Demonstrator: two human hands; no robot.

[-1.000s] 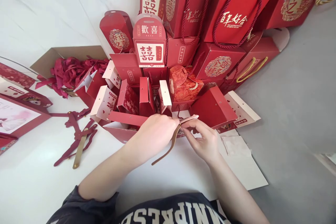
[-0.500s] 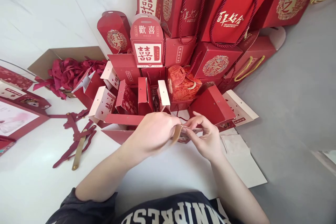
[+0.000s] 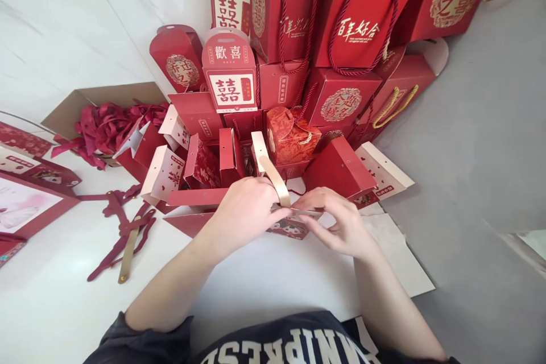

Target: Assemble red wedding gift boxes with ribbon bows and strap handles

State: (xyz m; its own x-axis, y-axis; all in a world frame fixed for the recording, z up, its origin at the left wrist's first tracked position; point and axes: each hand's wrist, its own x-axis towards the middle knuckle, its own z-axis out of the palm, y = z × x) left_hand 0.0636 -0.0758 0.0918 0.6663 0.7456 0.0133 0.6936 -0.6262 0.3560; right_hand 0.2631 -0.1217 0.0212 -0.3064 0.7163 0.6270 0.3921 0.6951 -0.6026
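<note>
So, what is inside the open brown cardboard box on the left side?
A heap of dark red ribbon handles fills the brown cardboard box, some spilling over its front edge. The box bottom and anything under the heap are covered.

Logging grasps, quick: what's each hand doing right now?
Left hand: closed, pinching the flat gold paper strap.
Right hand: closed, pinching the small red printed cardboard box.

Gift-box packing workspace: red gift bags [image 3: 356, 25] stacked beyond the right hand [image 3: 341, 222], ribbon carton [image 3: 128, 92] well left of the left hand [image 3: 245, 210].
</note>
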